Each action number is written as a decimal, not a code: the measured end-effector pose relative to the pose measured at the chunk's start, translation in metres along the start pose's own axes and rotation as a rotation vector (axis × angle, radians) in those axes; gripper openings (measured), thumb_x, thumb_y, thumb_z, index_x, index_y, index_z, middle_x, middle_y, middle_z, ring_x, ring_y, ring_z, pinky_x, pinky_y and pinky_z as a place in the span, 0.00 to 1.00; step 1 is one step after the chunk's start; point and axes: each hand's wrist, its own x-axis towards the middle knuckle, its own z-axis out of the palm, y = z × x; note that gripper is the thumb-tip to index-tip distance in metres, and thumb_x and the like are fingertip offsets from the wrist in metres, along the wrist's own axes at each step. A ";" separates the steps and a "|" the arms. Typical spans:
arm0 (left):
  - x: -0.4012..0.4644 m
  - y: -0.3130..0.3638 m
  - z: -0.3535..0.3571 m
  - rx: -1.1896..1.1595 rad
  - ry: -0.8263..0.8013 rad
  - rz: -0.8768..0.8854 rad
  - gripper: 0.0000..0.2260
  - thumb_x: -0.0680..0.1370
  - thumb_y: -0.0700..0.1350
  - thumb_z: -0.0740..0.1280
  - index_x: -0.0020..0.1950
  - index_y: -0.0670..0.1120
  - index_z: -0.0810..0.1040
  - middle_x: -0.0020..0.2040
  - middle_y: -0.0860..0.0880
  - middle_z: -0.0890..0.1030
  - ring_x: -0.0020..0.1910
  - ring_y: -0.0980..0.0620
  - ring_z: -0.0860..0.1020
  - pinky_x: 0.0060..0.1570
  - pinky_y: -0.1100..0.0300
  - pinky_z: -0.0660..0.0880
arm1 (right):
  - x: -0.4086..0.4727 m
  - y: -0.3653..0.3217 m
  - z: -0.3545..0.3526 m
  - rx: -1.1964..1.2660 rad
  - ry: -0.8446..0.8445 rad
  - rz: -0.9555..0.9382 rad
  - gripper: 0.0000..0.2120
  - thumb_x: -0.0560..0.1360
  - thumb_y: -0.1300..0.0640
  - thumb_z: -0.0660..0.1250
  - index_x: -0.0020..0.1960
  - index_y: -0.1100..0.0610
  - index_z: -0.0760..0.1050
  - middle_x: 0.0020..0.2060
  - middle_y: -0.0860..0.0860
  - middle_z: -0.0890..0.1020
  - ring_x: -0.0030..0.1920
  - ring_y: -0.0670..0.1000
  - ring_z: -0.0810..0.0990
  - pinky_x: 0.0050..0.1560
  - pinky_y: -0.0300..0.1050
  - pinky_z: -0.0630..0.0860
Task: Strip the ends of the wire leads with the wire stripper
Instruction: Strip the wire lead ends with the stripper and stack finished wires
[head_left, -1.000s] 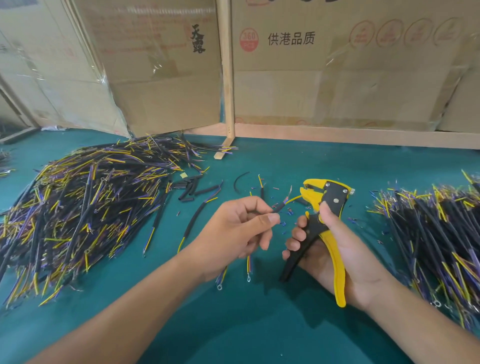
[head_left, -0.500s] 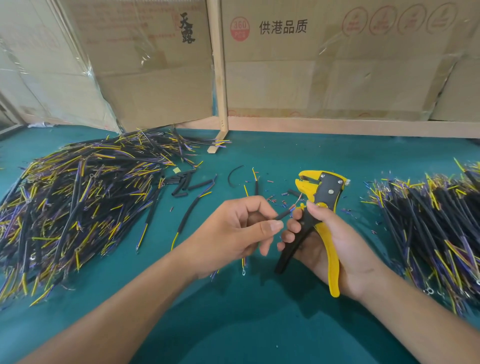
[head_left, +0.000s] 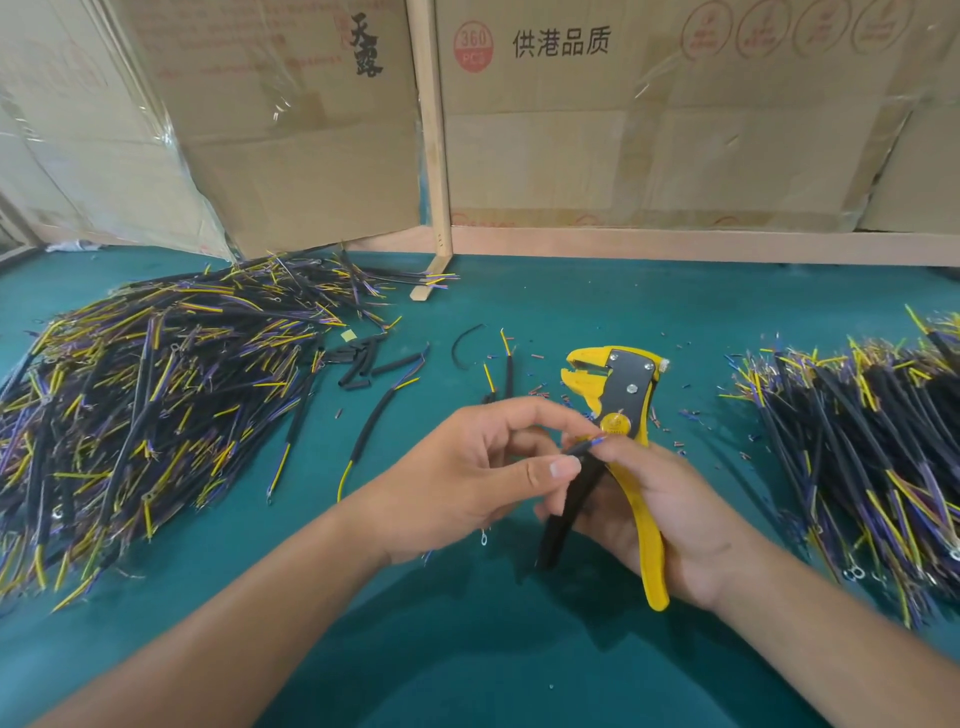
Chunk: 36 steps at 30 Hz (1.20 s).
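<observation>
My right hand (head_left: 670, 509) grips the yellow and black wire stripper (head_left: 618, 395) by its handles, jaws pointing up and left above the green table. My left hand (head_left: 467, 478) pinches a short black-sheathed wire lead (head_left: 582, 448) between thumb and fingers. Its yellow and blue tip sticks out to the right, just below the stripper's pivot and touching my right thumb. The lead's lower end with a ring terminal (head_left: 483, 538) hangs under my left hand.
A big heap of yellow, purple and black leads (head_left: 145, 405) covers the table's left. A second heap (head_left: 857, 447) lies at the right. Loose leads, black sleeve pieces (head_left: 358, 364) and insulation scraps lie in the middle. Cardboard boxes (head_left: 623, 114) and a wooden post (head_left: 434, 130) stand behind.
Both hands have drawn closer together. The lead's tip, which pointed toward the stripper's jaws, now sits lower beside the pivot and my right thumb.
</observation>
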 end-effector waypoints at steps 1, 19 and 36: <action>0.000 0.000 0.000 -0.014 0.028 0.008 0.11 0.81 0.39 0.66 0.63 0.41 0.76 0.37 0.43 0.80 0.34 0.54 0.79 0.33 0.70 0.71 | 0.000 0.000 0.000 -0.007 -0.008 -0.004 0.07 0.67 0.58 0.69 0.43 0.62 0.78 0.33 0.59 0.76 0.33 0.57 0.79 0.42 0.54 0.83; 0.001 0.000 0.000 0.337 0.180 -0.035 0.07 0.80 0.47 0.69 0.57 0.48 0.76 0.36 0.50 0.84 0.33 0.54 0.72 0.37 0.56 0.67 | -0.003 -0.003 -0.007 -0.462 0.130 -0.402 0.04 0.72 0.56 0.68 0.40 0.52 0.81 0.32 0.54 0.78 0.35 0.55 0.79 0.50 0.64 0.78; 0.002 -0.005 -0.006 0.434 0.193 0.070 0.05 0.79 0.51 0.67 0.54 0.54 0.75 0.36 0.54 0.83 0.33 0.42 0.70 0.33 0.52 0.68 | -0.002 -0.007 -0.008 -0.485 0.100 -0.386 0.07 0.72 0.58 0.66 0.39 0.51 0.82 0.32 0.54 0.80 0.35 0.56 0.81 0.41 0.46 0.81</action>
